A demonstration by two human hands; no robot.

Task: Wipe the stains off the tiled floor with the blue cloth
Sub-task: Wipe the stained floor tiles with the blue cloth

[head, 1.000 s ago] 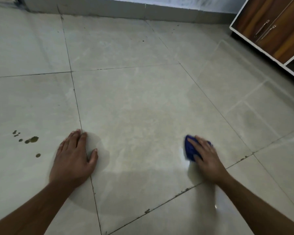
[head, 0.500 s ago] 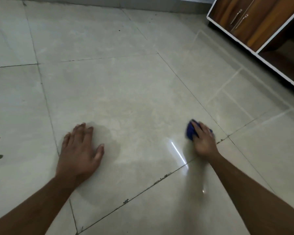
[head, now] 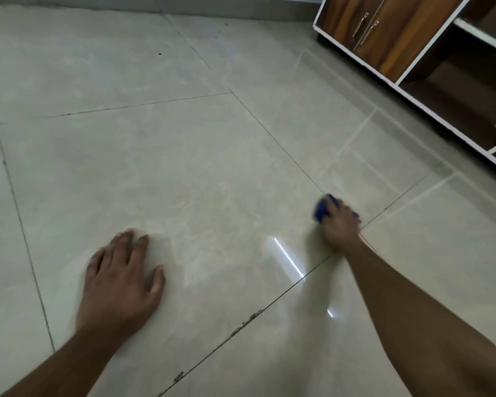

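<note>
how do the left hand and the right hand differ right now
The left hand lies flat and empty on the tiled floor, fingers spread; the right hand is curled over the blue cloth, pressing it down. The left hand sits nearer the camera, inside one tile; the right hand reaches farther out, by a crossing of grout lines. Both are bare and touch the floor.

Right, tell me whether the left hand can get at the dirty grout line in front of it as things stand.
Probably yes. The left hand lies flat and empty on the tile, and the grime on the grout line sits just to its right with bare floor between them.
</note>
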